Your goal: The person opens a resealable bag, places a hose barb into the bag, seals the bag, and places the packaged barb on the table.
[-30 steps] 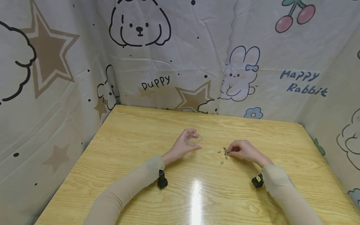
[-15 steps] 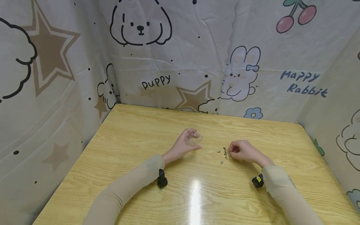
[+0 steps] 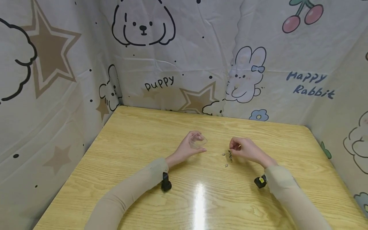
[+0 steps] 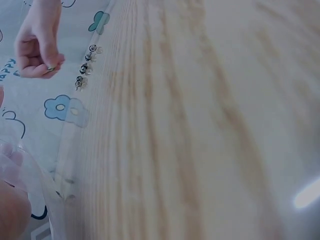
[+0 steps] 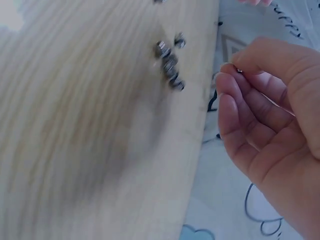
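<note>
Fingers (image 5: pixel 270 56) of the right hand (image 3: pixel 247 149) pinch close on a metal bit (image 5: pixel 240 70); the left hand (image 3: pixel 184 149) curls wide round a cup (image 3: pixel 198 141). So small, the bit might slip.

Small silvery metal pieces (image 5: pixel 171 64); clear plastic container (image 3: pixel 202 142); beige fabric sleeves (image 3: pixel 113 199); yellow wood-grained tabletop (image 3: pixel 149 127); off-white cloth curtain (image 3: pixel 276 41) printed with brown stars (image 3: pixel 51 48) and 2 pink cherries (image 3: pixel 314 14).

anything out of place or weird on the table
Nothing looks damaged; slightly untidy, though: in the head view, one metal piece lies left of the row of metal pieces and another piece sits apart below that row.
</note>
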`<move>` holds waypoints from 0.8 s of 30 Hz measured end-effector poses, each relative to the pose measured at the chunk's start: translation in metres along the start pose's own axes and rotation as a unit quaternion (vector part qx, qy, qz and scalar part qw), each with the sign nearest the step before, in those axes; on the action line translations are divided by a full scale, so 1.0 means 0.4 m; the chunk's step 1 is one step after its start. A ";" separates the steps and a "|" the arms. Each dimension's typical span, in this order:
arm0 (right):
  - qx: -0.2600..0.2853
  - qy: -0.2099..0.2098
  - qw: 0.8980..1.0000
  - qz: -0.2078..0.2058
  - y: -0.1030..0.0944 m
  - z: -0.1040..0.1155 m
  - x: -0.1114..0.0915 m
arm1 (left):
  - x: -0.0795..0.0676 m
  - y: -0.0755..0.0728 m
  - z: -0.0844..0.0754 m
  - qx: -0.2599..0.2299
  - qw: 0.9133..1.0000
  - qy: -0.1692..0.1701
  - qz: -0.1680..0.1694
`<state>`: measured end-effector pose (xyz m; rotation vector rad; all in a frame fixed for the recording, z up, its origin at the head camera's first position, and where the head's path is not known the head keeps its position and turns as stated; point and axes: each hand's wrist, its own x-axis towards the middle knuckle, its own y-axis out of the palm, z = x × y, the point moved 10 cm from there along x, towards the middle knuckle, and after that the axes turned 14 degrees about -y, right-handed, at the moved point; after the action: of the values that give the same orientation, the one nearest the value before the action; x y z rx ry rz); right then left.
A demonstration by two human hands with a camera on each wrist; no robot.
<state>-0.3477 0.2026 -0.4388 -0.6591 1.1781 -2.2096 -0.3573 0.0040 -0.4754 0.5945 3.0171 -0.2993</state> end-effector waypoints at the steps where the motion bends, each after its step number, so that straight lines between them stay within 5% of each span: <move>1: -0.002 -0.005 1.000 -0.002 -0.003 0.010 0.008 | 0.001 0.001 0.000 -0.001 1.000 0.001 -0.001; 13: -0.008 -0.120 0.992 -0.049 -0.046 0.175 0.142 | 0.010 0.007 -0.004 -0.002 1.000 0.006 -0.003; 24: -0.004 -0.195 0.980 -0.043 -0.014 0.278 0.221 | 0.014 0.006 0.014 -0.002 0.999 -0.035 -0.007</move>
<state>-0.3424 0.0817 -0.3645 -1.1061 0.9704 -2.0190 -0.3614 0.0069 -0.4817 0.5513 2.9545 -0.3080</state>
